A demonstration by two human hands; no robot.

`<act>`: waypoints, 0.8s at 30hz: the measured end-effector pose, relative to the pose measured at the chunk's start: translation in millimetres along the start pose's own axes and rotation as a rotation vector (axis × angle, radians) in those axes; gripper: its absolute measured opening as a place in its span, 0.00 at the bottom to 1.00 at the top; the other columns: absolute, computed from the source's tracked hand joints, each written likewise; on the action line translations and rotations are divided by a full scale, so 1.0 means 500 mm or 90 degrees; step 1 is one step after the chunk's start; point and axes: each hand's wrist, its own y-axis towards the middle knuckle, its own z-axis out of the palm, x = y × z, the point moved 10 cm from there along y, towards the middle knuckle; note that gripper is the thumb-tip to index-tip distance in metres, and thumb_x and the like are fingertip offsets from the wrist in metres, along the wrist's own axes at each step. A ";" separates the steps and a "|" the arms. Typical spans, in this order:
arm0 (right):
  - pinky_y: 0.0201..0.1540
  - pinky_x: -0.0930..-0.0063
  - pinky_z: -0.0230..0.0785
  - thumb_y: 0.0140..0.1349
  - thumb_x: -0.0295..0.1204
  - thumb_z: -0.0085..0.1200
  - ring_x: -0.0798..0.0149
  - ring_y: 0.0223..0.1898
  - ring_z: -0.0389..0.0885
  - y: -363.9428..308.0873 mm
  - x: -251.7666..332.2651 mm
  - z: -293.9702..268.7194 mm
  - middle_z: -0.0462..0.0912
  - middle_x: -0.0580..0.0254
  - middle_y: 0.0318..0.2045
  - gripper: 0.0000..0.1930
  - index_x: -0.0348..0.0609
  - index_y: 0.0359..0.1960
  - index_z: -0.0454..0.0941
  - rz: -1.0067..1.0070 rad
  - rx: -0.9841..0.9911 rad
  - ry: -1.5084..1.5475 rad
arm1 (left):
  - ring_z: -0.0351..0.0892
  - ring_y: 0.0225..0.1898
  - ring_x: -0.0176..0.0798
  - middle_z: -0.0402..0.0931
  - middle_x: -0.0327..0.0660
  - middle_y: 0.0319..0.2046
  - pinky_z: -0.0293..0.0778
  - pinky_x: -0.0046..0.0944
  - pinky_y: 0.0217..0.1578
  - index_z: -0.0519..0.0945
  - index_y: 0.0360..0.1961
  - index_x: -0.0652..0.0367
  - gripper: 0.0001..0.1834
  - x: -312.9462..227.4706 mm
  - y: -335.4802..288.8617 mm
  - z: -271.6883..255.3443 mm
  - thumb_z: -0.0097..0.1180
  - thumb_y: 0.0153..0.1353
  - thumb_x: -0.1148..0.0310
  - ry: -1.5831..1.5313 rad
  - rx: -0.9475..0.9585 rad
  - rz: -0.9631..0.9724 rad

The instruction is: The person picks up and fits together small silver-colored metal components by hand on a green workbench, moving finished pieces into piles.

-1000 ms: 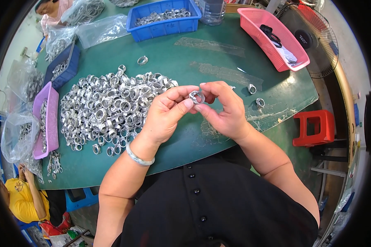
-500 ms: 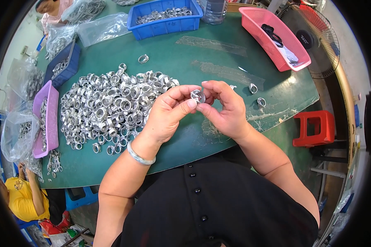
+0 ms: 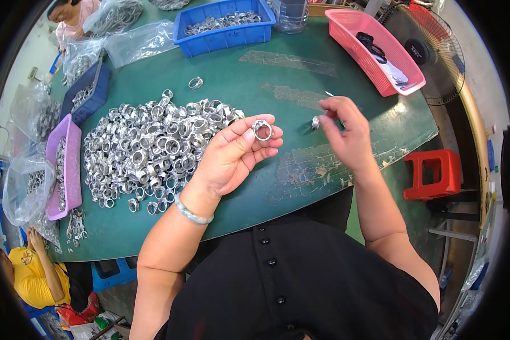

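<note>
Between the thumb and fingers of my left hand (image 3: pixel 235 148) is a silvery metal ring (image 3: pixel 263 130) with a small raised lug, its round opening facing me. My right hand (image 3: pixel 348 129) is over the right part of the table, holding nothing I can see, thumb and index finger apart. Close by its thumb tip lies a small silvery metal piece (image 3: pixel 315 122); whether they touch I cannot tell. A big pile of similar rings (image 3: pixel 153 150) is left of my left hand. One single ring (image 3: pixel 195 83) lies beyond the pile.
A blue bin (image 3: pixel 224 38) of metal parts is at the back. The pink basket (image 3: pixel 374 73) holding black-handled scissors is far right, near a fan (image 3: pixel 419 51). Purple tray (image 3: pixel 72 170) and dark blue bin (image 3: pixel 90 102) line the left. Two other people sit left; a red stool (image 3: pixel 433 174) stands right.
My hands have come apart. The right one moved right and away from the ring, over the spot where loose pieces lay. The left one keeps the ring, now turned to face me.
</note>
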 end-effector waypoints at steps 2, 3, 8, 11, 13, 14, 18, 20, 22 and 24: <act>0.40 0.69 0.71 0.52 0.21 0.58 0.56 0.37 0.77 -0.009 -0.046 -0.017 0.77 0.56 0.39 0.13 0.38 0.40 0.75 0.070 0.035 -0.069 | 0.75 0.50 0.44 0.75 0.48 0.48 0.71 0.41 0.53 0.69 0.58 0.64 0.18 0.001 0.001 -0.002 0.43 0.69 0.69 -0.006 -0.003 -0.004; 0.40 0.69 0.71 0.52 0.21 0.58 0.56 0.37 0.77 -0.012 -0.056 -0.027 0.77 0.56 0.39 0.13 0.38 0.40 0.75 0.069 0.035 -0.068 | 0.76 0.50 0.44 0.76 0.48 0.48 0.71 0.42 0.52 0.68 0.58 0.65 0.19 0.001 0.000 -0.004 0.43 0.69 0.69 -0.012 -0.007 -0.007; 0.51 0.62 0.65 0.51 0.26 0.59 0.49 0.47 0.72 -0.041 -0.104 -0.019 0.74 0.53 0.44 0.19 0.38 0.46 0.74 0.096 0.154 -0.246 | 0.76 0.49 0.44 0.77 0.48 0.46 0.72 0.42 0.52 0.68 0.58 0.66 0.19 0.005 0.001 -0.007 0.43 0.69 0.69 -0.024 -0.013 -0.017; 0.52 0.62 0.65 0.51 0.27 0.60 0.49 0.48 0.71 -0.045 -0.107 -0.002 0.75 0.53 0.45 0.20 0.39 0.47 0.74 0.118 0.202 -0.236 | 0.77 0.48 0.44 0.77 0.47 0.45 0.73 0.42 0.51 0.69 0.57 0.66 0.19 0.007 0.001 -0.014 0.43 0.69 0.69 -0.020 -0.028 -0.022; 0.53 0.62 0.64 0.50 0.26 0.60 0.49 0.49 0.70 -0.043 -0.104 0.005 0.75 0.53 0.45 0.20 0.39 0.47 0.74 0.110 0.208 -0.251 | 0.77 0.47 0.44 0.77 0.47 0.45 0.73 0.42 0.51 0.69 0.57 0.66 0.19 0.008 0.002 -0.015 0.43 0.68 0.69 -0.017 -0.032 -0.024; 0.53 0.62 0.64 0.50 0.26 0.60 0.49 0.49 0.70 -0.042 -0.103 0.007 0.75 0.53 0.45 0.20 0.39 0.47 0.74 0.111 0.207 -0.251 | 0.78 0.46 0.43 0.78 0.47 0.44 0.74 0.42 0.49 0.68 0.58 0.66 0.20 0.008 0.002 -0.016 0.45 0.68 0.69 -0.021 -0.041 -0.025; 0.54 0.62 0.64 0.49 0.24 0.61 0.49 0.49 0.70 -0.039 -0.102 0.020 0.75 0.53 0.45 0.21 0.39 0.47 0.74 0.109 0.217 -0.222 | 0.79 0.43 0.42 0.78 0.47 0.43 0.75 0.41 0.46 0.68 0.57 0.67 0.20 0.009 0.001 -0.025 0.45 0.67 0.68 0.001 -0.069 -0.029; 0.54 0.62 0.64 0.48 0.24 0.61 0.49 0.49 0.70 -0.038 -0.104 0.023 0.75 0.54 0.44 0.21 0.39 0.47 0.75 0.112 0.217 -0.212 | 0.79 0.43 0.42 0.77 0.47 0.43 0.75 0.41 0.45 0.69 0.57 0.67 0.20 0.002 0.002 -0.026 0.45 0.67 0.68 0.006 -0.068 -0.038; 0.53 0.62 0.64 0.49 0.24 0.61 0.50 0.49 0.70 -0.035 -0.097 0.032 0.75 0.55 0.44 0.20 0.40 0.47 0.75 0.087 0.225 -0.201 | 0.78 0.40 0.40 0.77 0.46 0.42 0.75 0.38 0.42 0.72 0.53 0.66 0.18 -0.002 0.001 -0.032 0.44 0.67 0.66 0.052 -0.119 -0.042; 0.53 0.62 0.65 0.49 0.24 0.61 0.50 0.49 0.70 -0.032 -0.097 0.040 0.75 0.55 0.43 0.20 0.41 0.46 0.76 0.090 0.227 -0.191 | 0.77 0.39 0.38 0.77 0.44 0.41 0.75 0.36 0.40 0.73 0.49 0.65 0.16 0.004 0.000 -0.047 0.44 0.67 0.66 0.130 -0.164 -0.053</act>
